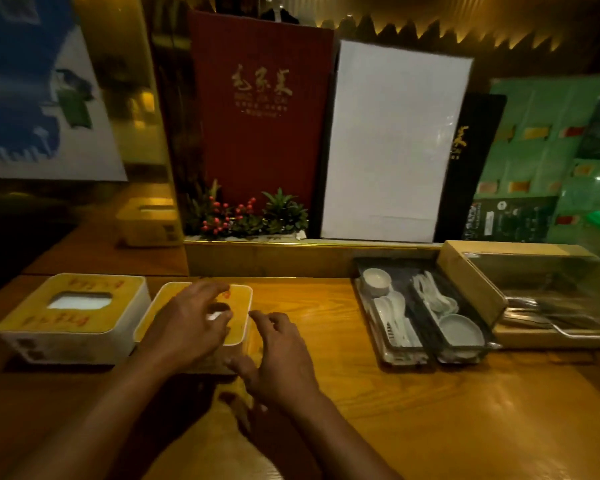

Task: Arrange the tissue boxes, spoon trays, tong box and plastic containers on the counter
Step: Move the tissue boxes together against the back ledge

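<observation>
Two white tissue boxes with yellow lids stand side by side at the left of the wooden counter (326, 306). The left tissue box (73, 317) is untouched. My left hand (191, 323) lies on top of the right tissue box (238, 299), fingers spread over its slot. My right hand (278, 355) is beside that box's right wall, fingers apart, the thumb near its lower corner. Two clear spoon trays (420, 344) with white spoons and small dishes sit at the right. Further right stands the wooden tong box (471, 282) with metal tongs under a clear lid.
A raised ledge behind the counter carries a red menu (260, 109), a white board (392, 140) and a small plant with red berries (246, 216). A third tissue box (149, 223) appears at the back left, blurred.
</observation>
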`<act>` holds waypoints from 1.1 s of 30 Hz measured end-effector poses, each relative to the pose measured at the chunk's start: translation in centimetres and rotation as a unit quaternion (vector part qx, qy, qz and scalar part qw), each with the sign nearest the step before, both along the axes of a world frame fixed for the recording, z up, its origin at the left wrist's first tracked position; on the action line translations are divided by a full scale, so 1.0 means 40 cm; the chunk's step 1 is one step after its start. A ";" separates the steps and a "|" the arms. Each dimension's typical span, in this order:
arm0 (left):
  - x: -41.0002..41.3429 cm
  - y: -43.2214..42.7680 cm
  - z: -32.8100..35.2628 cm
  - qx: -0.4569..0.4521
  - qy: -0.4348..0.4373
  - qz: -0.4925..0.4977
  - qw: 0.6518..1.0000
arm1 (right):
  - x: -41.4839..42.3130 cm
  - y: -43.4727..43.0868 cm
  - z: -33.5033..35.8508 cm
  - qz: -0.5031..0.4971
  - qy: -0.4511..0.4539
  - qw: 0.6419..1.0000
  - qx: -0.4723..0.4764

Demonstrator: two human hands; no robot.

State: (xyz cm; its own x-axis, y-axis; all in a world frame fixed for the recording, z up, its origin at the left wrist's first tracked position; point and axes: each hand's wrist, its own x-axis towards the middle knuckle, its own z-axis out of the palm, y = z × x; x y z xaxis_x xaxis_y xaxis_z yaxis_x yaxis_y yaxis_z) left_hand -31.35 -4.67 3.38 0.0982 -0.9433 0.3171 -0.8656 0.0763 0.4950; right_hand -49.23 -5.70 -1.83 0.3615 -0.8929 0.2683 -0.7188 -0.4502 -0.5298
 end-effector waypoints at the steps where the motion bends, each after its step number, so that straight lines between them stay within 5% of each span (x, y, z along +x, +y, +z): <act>1: 0.038 0.010 -0.008 0.008 -0.001 0.008 1.000 | 0.028 0.002 0.000 -0.004 0.013 1.000 0.006; 11: 0.123 0.026 -0.082 0.138 -0.030 -0.067 0.988 | -0.007 -0.047 0.014 -0.046 0.145 0.986 -0.072; 18: -0.028 -0.061 -0.104 0.073 0.014 -0.104 0.992 | -0.193 -0.115 0.057 -0.097 0.209 0.973 -0.026; 33: -0.211 -0.273 -0.112 0.050 0.041 -0.080 0.995 | -0.323 -0.261 0.042 -0.201 0.135 0.969 -0.054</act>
